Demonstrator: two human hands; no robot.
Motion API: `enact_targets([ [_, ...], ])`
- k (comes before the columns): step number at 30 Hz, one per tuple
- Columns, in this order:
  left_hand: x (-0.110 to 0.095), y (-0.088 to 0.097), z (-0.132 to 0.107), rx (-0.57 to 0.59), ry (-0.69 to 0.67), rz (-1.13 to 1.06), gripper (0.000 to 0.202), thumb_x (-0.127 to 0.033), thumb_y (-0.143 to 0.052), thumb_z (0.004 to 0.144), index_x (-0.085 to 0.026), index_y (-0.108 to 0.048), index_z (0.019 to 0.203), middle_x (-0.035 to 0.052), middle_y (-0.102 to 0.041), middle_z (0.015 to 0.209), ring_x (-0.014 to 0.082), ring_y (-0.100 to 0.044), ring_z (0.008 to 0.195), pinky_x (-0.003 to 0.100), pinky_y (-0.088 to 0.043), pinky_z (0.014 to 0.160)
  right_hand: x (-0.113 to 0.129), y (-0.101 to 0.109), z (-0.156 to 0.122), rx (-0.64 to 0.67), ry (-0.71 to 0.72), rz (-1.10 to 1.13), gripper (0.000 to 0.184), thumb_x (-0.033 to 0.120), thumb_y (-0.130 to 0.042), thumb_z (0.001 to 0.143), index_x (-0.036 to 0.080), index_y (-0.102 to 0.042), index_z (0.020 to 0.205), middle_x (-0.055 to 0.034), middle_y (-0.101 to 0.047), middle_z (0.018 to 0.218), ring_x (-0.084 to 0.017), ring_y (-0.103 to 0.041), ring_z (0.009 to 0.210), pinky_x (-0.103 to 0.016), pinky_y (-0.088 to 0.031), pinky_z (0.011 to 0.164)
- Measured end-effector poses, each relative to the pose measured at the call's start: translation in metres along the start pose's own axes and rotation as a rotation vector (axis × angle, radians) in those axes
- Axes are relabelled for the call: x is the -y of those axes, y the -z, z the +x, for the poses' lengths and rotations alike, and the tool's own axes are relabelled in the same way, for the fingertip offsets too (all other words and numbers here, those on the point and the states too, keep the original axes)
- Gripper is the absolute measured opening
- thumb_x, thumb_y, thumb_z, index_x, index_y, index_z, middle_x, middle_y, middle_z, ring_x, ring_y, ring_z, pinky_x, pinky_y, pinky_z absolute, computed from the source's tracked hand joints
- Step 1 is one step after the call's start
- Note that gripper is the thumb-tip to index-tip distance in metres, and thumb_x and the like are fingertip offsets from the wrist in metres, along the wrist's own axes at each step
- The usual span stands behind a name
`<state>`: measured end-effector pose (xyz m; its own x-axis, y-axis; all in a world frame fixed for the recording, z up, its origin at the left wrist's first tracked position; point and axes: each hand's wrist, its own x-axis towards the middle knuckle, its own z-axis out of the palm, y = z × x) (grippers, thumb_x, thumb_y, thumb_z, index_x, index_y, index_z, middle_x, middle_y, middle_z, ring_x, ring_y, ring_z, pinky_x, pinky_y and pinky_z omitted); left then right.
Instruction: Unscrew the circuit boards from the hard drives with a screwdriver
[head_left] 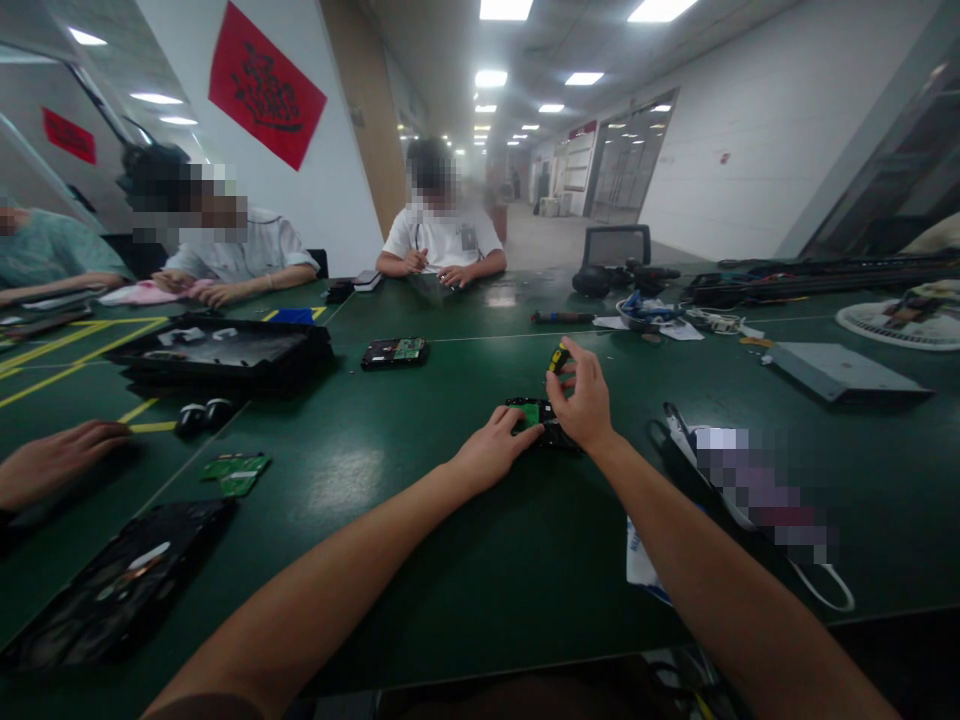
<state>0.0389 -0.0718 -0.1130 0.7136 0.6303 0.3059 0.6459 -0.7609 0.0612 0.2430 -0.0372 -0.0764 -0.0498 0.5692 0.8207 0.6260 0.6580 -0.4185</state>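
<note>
In front of me on the green table lies a hard drive [531,410], black with a green circuit board on top. My left hand [501,440] rests against its left part, fingers and thumb gripping it and covering some of the board. My right hand [583,398] is over the right end of the drive. Between its thumb and fingers stands a yellow and black screwdriver [557,358], held upright. The screwdriver's lower end is hidden behind the fingers, so I cannot tell whether its tip touches a screw.
A second hard drive [394,352] lies farther off. Leftward are a stack of black trays [225,350], a loose green circuit board [236,470], a black housing [120,580] and another person's hand [67,460]. To the right are a grey metal box [847,370] and a pouch [757,490].
</note>
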Motion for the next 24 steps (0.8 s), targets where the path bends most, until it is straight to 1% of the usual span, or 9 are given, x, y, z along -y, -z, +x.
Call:
enact_targets([
  [4,0.0,-0.0004,0.0003,-0.001,-0.001,0.004,0.046,-0.018,-0.046,0.102,-0.027,-0.049,0.147,0.0126,-0.046,0.134,0.0307,-0.042,0.13,0.045,-0.052,0.1,-0.0005,-0.0005,0.0,-0.011,0.007,-0.003,0.058,0.029,-0.058,0.096,0.025,-0.04,0.151,-0.0146,-0.054,0.129,-0.023,-0.065,0.093,-0.04,-0.066,0.07],
  [8,0.0006,-0.0018,0.0002,-0.007,0.001,0.002,0.046,-0.019,-0.046,0.103,-0.027,-0.048,0.148,0.0122,-0.046,0.134,0.0304,-0.042,0.13,0.045,-0.052,0.1,-0.0004,-0.0004,0.0001,-0.007,0.019,-0.002,0.057,0.028,-0.053,0.097,0.026,-0.039,0.153,-0.0145,-0.056,0.129,-0.024,-0.065,0.097,-0.04,-0.066,0.073],
  [13,0.0011,-0.0024,-0.0003,-0.022,-0.005,0.01,0.046,-0.017,-0.045,0.102,-0.027,-0.049,0.147,0.012,-0.046,0.135,0.0298,-0.043,0.13,0.045,-0.052,0.1,0.0003,0.0006,0.0002,-0.014,0.005,0.0,0.057,0.03,-0.056,0.097,0.026,-0.041,0.151,-0.0139,-0.055,0.128,-0.022,-0.067,0.089,-0.04,-0.065,0.07],
  [18,0.0005,-0.001,-0.0005,-0.022,-0.012,0.013,0.046,-0.017,-0.047,0.102,-0.026,-0.049,0.147,0.0127,-0.046,0.135,0.0311,-0.042,0.131,0.046,-0.052,0.101,0.0004,0.0002,0.0003,-0.01,0.018,-0.012,0.058,0.029,-0.055,0.098,0.027,-0.038,0.153,-0.0149,-0.056,0.131,-0.024,-0.067,0.095,-0.04,-0.065,0.072],
  [24,0.0005,-0.0007,-0.0005,-0.016,-0.007,0.005,0.046,-0.017,-0.047,0.102,-0.027,-0.049,0.147,0.0127,-0.045,0.136,0.0305,-0.042,0.131,0.045,-0.053,0.099,0.0008,0.0014,0.0003,-0.009,0.0,-0.032,0.057,0.033,-0.059,0.097,0.027,-0.042,0.151,-0.0134,-0.056,0.127,-0.022,-0.066,0.089,-0.037,-0.064,0.064],
])
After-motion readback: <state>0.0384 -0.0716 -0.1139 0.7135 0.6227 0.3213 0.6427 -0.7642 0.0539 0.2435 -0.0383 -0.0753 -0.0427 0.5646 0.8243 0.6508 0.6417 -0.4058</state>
